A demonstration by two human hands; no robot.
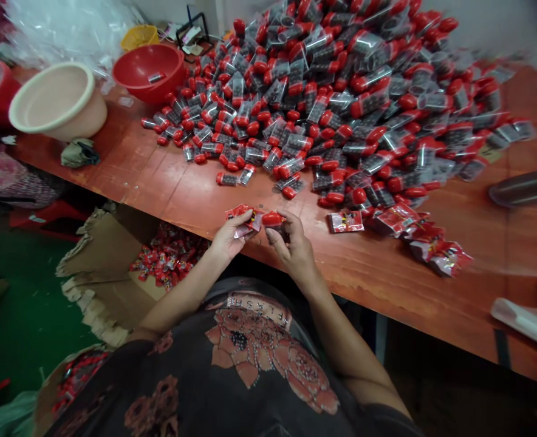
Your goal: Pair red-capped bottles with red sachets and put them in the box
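Observation:
My left hand (232,238) pinches a red printed plastic bag (245,220) between thumb and fingers at the table's front edge. Close beside it, my right hand (293,246) grips a small clear tube with a red cap (273,220), dark contents showing below the cap. The tube is next to the bag; whether they touch I cannot tell. A large pile of similar red-capped tubes (305,103) covers the table beyond my hands. To the right of my right hand lies a flat red printed bag (345,221), with a stack of more bags (414,233) farther right.
A cream basin (81,109), a red bowl (172,70) and a yellow basket (139,37) stand at the back left. Below the table edge is an open cardboard box (90,261) holding filled red packets (168,258). A dark transparent cylinder (528,187) lies at the right.

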